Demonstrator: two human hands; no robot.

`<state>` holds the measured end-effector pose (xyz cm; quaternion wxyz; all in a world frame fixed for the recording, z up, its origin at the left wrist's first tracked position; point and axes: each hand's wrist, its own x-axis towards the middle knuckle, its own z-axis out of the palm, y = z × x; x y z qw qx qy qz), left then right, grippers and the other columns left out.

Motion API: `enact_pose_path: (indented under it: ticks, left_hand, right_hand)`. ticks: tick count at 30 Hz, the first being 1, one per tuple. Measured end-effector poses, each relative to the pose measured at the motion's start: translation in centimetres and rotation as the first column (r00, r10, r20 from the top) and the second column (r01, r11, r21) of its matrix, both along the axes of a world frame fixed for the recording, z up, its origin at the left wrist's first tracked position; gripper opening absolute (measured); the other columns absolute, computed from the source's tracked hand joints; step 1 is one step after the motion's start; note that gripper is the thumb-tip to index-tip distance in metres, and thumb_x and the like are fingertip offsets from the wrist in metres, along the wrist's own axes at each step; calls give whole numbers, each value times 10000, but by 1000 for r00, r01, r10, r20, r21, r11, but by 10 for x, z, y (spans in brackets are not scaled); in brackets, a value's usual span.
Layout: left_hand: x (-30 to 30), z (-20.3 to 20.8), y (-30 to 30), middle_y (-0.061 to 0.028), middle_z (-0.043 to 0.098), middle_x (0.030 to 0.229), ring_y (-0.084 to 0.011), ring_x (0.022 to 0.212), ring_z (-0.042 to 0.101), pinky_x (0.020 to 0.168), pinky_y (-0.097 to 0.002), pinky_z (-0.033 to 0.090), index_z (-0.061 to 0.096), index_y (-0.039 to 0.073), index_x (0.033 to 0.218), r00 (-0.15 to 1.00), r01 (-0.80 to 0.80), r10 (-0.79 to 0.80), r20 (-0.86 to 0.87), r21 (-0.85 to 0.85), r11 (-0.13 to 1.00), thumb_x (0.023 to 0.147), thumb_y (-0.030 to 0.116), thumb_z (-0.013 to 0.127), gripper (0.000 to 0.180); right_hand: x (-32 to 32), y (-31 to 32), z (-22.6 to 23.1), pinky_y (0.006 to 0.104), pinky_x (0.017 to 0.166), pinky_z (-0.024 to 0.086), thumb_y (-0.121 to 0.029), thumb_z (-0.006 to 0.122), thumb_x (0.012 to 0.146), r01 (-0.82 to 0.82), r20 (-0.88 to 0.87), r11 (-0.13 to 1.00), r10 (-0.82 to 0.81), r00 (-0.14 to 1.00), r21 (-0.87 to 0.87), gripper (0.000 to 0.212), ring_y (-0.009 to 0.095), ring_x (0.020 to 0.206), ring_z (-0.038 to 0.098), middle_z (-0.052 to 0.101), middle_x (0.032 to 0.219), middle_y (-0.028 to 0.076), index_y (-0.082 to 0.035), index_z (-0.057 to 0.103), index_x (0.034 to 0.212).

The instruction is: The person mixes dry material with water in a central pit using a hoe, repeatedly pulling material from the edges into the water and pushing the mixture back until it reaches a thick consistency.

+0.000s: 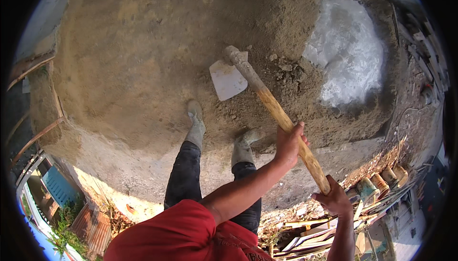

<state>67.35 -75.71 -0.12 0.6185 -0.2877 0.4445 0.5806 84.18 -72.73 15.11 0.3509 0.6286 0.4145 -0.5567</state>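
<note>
A hoe with a long wooden handle and a broad pale metal blade slants across the middle of the view. My left hand is wrapped round the lower half of the handle. My right hand grips the handle's near end. The blade is over the brown sandy ground, just ahead of my boots; whether it touches the ground I cannot tell. To the right of the blade, a pale grey-white heap of powder lies on the sand, with dark loose clumps beside it.
My muddy left boot and right boot stand near the sand's edge. Stacked boards and curved tiles lie at the lower right. Wooden poles stick out at the left, above a blue panel.
</note>
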Motion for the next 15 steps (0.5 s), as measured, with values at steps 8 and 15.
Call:
enact_pose_path:
  ticks: [8, 15]
  left_hand:
    - [-298, -290, -78, -36, 517, 695, -141, 543, 510, 501, -325, 473, 537, 33, 757, 759, 194, -498, -419, -585, 788, 898, 83, 668, 199]
    - [-158, -324, -113, -24, 479, 667, -164, 530, 482, 503, -350, 472, 542, 67, 800, 951, 66, -209, -226, -513, 856, 911, 71, 601, 125]
  right_hand:
    - [-251, -132, -314, 330, 444, 443, -211, 771, 836, 397, -424, 870, -491, 761, -293, 509, 158, 475, 528, 566, 657, 55, 32, 508, 1198]
    - [-144, -105, -292, 379, 577, 546, -281, 699, 866, -59, -310, 998, 47, 949, -32, 430, 264, 674, 690, 650, 800, 184, -6, 544, 1158]
